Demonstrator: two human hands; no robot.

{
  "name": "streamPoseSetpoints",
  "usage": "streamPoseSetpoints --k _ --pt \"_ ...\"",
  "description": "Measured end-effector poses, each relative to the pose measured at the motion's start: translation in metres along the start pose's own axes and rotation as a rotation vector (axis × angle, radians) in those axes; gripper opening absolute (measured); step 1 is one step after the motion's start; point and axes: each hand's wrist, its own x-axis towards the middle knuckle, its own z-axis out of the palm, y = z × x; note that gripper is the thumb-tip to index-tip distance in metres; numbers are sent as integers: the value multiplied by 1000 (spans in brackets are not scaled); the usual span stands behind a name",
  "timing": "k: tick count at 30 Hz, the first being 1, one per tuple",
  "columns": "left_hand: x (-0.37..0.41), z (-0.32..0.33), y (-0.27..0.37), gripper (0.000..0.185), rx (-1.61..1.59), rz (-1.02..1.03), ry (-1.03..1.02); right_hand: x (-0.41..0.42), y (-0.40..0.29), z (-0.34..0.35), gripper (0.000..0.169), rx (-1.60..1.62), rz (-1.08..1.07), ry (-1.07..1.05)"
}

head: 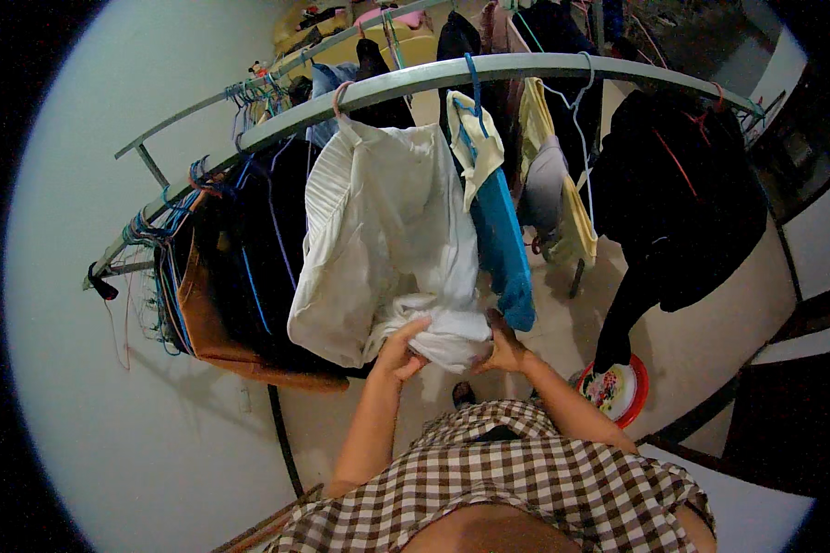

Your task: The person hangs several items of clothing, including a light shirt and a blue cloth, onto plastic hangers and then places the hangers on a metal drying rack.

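Observation:
A white garment (pixel 394 200) with a pleated edge hangs from a pink hanger (pixel 341 100) on the metal rail in front of me. My left hand (pixel 401 351) grips the left side of its bunched lower part (pixel 449 335), thumb on top. My right hand (pixel 506 348) holds the right side of the same bundle, its fingertips partly hidden. Close to the right of the white garment, a blue and cream garment (pixel 501 235) hangs from a blue hanger (pixel 473 83).
A curved metal clothes rail (pixel 415 79) crosses the view. Dark and brown garments (pixel 211 297) hang at left, a yellow and grey one (pixel 550 173) and a black one (pixel 678 200) at right. A red-rimmed basin (pixel 638 394) stands on the floor beneath the black garment.

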Motion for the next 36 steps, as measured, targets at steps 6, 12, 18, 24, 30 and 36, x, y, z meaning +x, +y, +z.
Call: streamPoseSetpoints --k 6,12,18,24,30,36 --pt "-18 19 3 56 -253 30 -185 -5 4 3 95 -305 233 0" --pt "-10 -1 -10 50 -498 61 -240 -56 -47 -19 72 27 379 319" --pt "11 -22 -50 71 -414 -12 -136 -79 -79 -32 65 152 167 544" --pt "-40 15 -64 93 -301 -593 -566 -78 -169 -22 61 -72 -116 457" --pt "-37 33 -39 63 -319 -225 -417 -82 -191 1 63 -463 -477 121" --pt "-18 20 -44 46 -443 -258 -417 -101 -196 -21 56 -567 -335 580"
